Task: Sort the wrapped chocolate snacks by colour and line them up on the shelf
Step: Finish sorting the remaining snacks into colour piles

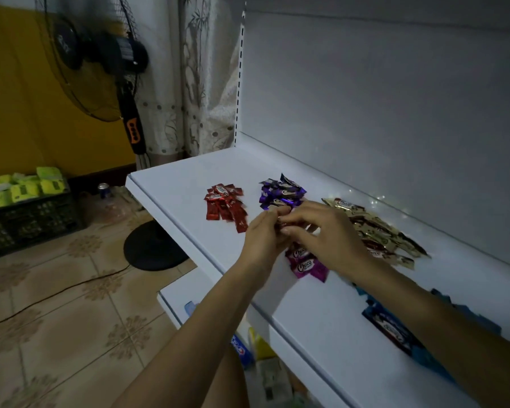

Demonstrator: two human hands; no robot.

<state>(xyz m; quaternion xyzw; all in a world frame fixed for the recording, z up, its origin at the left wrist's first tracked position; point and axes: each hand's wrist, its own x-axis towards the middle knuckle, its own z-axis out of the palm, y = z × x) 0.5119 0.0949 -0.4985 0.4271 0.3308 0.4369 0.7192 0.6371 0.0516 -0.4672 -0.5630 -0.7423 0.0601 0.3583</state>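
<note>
On the white shelf [171,184] lie piles of wrapped chocolate snacks sorted by colour: red [226,206] at the left, purple [281,192] beside it, gold [374,228] toward the back right, magenta [306,262] near the front, blue [395,328] at the near right, partly under my right forearm. My left hand [262,238] and my right hand [321,231] meet just above the magenta pile, fingertips pinched together over something small; what they hold is hidden.
A standing fan [106,69] with a round black base [153,248] stands on the tiled floor left of the shelf. A black crate [30,219] with green packets sits farther left. A lower shelf [174,295] holds boxed goods.
</note>
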